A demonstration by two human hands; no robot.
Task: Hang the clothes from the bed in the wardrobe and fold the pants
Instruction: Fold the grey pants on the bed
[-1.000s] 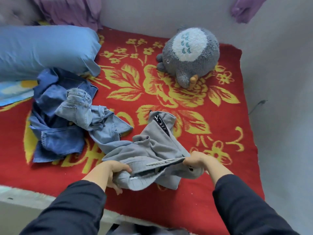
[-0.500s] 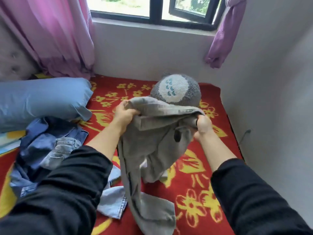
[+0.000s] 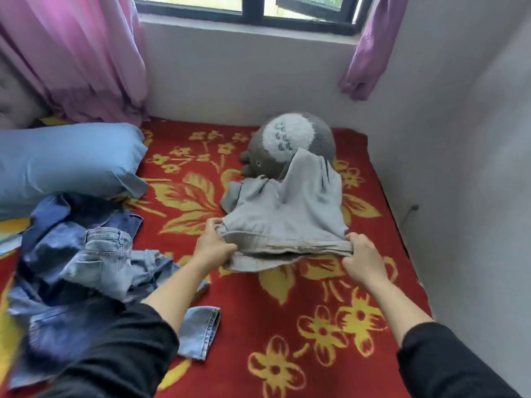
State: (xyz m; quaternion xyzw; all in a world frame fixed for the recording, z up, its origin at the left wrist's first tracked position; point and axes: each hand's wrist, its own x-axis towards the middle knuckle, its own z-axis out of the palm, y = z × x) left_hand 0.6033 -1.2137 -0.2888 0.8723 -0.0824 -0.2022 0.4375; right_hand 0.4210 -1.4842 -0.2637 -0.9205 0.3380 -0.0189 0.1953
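Note:
Light grey pants (image 3: 283, 214) lie spread on the red flowered blanket (image 3: 287, 326), their legs flung away from me onto a grey plush toy (image 3: 290, 145). My left hand (image 3: 214, 248) grips the left end of the waistband. My right hand (image 3: 363, 259) pinches the right end, and the band is stretched between them just above the blanket. A heap of blue jeans (image 3: 86, 254) lies at the left, partly under my left sleeve.
A blue pillow (image 3: 66, 159) lies at the back left. Pink curtains (image 3: 74, 53) hang by the window, a purple one (image 3: 370, 47) at the right. White walls close off the bed's far side and right side.
The grey pants, held up in the air half a second ago, have been swung forward and laid down on the blanket, legs landing on the plush toy. Both hands have dropped low with the waistband.

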